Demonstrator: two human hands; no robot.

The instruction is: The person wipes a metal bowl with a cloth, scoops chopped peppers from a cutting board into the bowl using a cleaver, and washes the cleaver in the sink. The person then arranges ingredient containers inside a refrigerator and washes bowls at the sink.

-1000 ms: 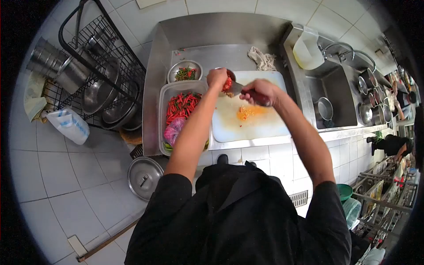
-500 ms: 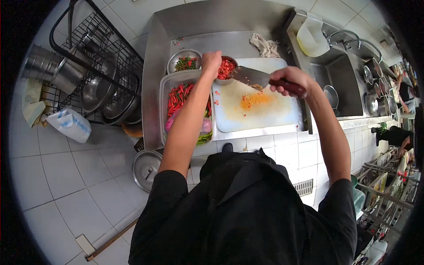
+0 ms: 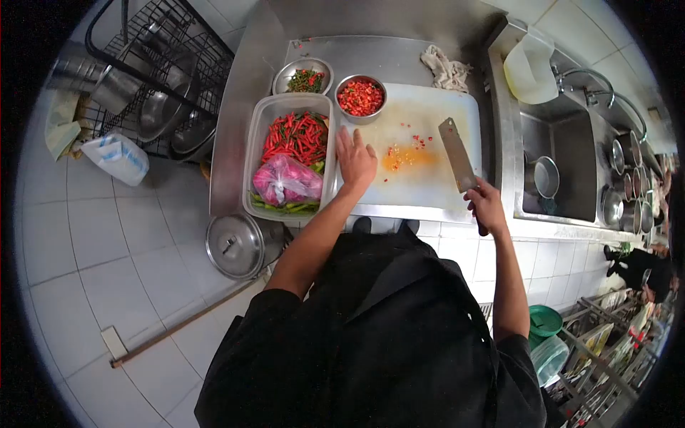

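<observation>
My left hand (image 3: 355, 158) is open, fingers extended over the left edge of the white cutting board (image 3: 428, 192), beside the plastic container (image 3: 253, 157). My right hand (image 3: 486, 205) grips the handle of a cleaver (image 3: 458, 153), its broad blade angled over the board's right side. Chopped chili bits and seeds (image 3: 410, 151) lie on an orange stain mid-board. A metal bowl (image 3: 384, 107) of chopped red chilies (image 3: 360, 98) rests at the board's upper left corner. Whole red chilies (image 3: 294, 135), a clear bag of pink pieces (image 3: 285, 180) and green chilies (image 3: 285, 207) fill the container.
Behind the container, a metal bowl (image 3: 280, 84) holds green stems. A crumpled cloth (image 3: 446, 69) lies behind the board. To the right is a sink (image 3: 560, 132) with a pot inside. A wire rack (image 3: 207, 85) stands left; a lidded pot (image 3: 232, 246) is on the floor.
My left hand has let go of the chopped-chili bowl and come down to the board's left edge. My right hand has drawn the cleaver away from the bowl, lower and to the right.
</observation>
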